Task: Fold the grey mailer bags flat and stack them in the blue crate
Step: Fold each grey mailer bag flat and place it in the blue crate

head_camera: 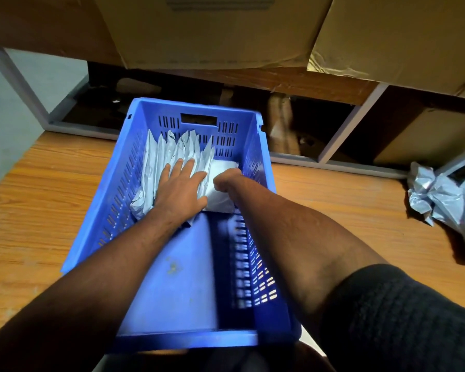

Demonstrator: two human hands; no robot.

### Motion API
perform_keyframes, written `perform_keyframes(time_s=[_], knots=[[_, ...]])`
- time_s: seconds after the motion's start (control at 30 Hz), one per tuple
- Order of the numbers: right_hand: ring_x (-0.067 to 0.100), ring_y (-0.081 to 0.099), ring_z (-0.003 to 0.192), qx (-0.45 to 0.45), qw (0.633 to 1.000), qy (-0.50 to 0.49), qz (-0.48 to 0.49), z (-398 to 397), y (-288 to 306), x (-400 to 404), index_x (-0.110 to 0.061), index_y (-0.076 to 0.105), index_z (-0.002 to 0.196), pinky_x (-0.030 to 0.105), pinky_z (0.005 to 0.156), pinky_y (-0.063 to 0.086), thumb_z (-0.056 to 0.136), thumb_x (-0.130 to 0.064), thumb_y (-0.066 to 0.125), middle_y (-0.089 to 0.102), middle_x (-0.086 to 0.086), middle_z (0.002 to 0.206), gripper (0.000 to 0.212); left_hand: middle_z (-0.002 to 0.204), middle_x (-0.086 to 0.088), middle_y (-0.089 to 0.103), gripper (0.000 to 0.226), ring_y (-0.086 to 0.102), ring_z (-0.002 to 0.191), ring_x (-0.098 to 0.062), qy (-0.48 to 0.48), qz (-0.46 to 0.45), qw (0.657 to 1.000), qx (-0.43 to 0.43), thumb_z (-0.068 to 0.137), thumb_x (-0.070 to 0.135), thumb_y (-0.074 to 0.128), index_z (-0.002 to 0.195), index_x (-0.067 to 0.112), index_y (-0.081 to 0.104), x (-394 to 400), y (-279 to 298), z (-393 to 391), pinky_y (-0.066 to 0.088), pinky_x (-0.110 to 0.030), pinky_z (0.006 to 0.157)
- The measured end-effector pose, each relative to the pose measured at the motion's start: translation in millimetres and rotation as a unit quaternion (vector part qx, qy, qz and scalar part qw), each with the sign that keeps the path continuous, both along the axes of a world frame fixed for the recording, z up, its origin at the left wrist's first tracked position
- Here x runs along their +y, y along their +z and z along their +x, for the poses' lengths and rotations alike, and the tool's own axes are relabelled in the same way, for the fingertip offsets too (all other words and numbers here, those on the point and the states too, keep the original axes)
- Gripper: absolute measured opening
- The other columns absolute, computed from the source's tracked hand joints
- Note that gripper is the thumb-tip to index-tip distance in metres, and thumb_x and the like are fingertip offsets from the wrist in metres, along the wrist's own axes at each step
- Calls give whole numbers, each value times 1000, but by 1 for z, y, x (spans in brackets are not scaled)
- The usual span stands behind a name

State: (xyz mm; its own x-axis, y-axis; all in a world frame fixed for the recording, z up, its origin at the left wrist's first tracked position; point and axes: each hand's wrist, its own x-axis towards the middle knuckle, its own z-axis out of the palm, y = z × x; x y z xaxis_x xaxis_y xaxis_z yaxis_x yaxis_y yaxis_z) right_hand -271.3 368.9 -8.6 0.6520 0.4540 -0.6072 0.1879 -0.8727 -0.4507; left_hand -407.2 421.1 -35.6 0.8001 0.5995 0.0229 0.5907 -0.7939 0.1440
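Grey folded bags (169,154) stand filed in the blue crate (172,277) under his flat, spread left hand (181,187); the right hand (226,181) pinches another in beside them. Crumpled bags (446,200) wait far right.

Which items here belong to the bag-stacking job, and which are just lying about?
Job:
blue crate
folded bags standing in a row
flat folded bag under the right hand
left hand pressing the row
crumpled grey bags on the floor

Lying about:
cardboard boxes
shelf frame
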Motion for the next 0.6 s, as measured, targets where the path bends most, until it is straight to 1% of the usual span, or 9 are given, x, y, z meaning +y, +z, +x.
perform_keyframes(time_s=[0.13,0.23,0.3,0.37,0.4,0.43,0.5,0.53,0.6], knots=[[35,70,99,-61,990,-74,101,-1,-5,8,-5,64,114,44,85,62,82,-21,63,70,14,114,36,170,-5,15,72,9,157,-29,5,-9,1000,4,88,46,66,153,32,39,-2,3,1,2,-50,127],[38,65,116,13,991,-34,129,-9,8,10,-1,63,126,45,100,55,98,-18,52,66,20,130,35,171,-6,7,86,1,158,-28,20,-32,999,9,84,50,67,159,31,27,0,10,2,-1,-52,126],[35,64,117,63,986,-29,152,-21,12,8,0,53,142,43,94,54,108,-26,43,62,20,134,43,172,-5,-5,95,-9,158,-27,58,-61,996,4,83,59,62,162,34,15,8,20,0,-8,-52,125],[32,67,94,119,977,-43,174,-33,19,1,-7,34,156,41,74,56,108,-51,34,64,14,122,65,171,-6,-11,93,-13,157,-27,118,-81,990,-17,88,65,52,163,33,8,18,28,-5,-9,-51,124],[31,66,90,136,977,-47,155,-35,17,-1,-15,19,162,43,74,57,106,-58,33,64,16,118,72,171,-7,-13,89,-13,157,-28,148,-89,985,-25,91,66,47,163,31,8,22,30,-8,-6,-50,124],[34,66,91,144,979,-34,138,-36,15,-3,-21,3,164,50,80,57,105,-60,33,64,18,115,77,171,-8,-14,87,-12,157,-29,173,-102,979,-29,95,67,43,164,28,7,24,29,-11,-3,-50,125],[35,64,85,130,985,15,110,-37,12,-4,-23,-14,163,56,85,57,105,-53,35,66,23,104,81,170,-9,-16,87,-12,157,-28,207,-137,968,-21,98,71,34,164,23,3,23,22,-15,5,-51,126],[34,64,82,115,987,32,107,-36,8,-3,-23,-18,162,52,81,58,106,-49,35,68,25,102,82,170,-9,-16,88,-12,157,-28,212,-151,965,-15,98,72,32,164,23,2,21,18,-16,8,-52,125],[37,66,93,91,988,52,112,-35,2,0,-21,-23,161,39,78,52,109,-42,33,67,30,120,79,171,-8,-14,87,-11,157,-29,204,-169,964,-20,98,71,34,164,23,2,20,10,-17,13,-56,123]])
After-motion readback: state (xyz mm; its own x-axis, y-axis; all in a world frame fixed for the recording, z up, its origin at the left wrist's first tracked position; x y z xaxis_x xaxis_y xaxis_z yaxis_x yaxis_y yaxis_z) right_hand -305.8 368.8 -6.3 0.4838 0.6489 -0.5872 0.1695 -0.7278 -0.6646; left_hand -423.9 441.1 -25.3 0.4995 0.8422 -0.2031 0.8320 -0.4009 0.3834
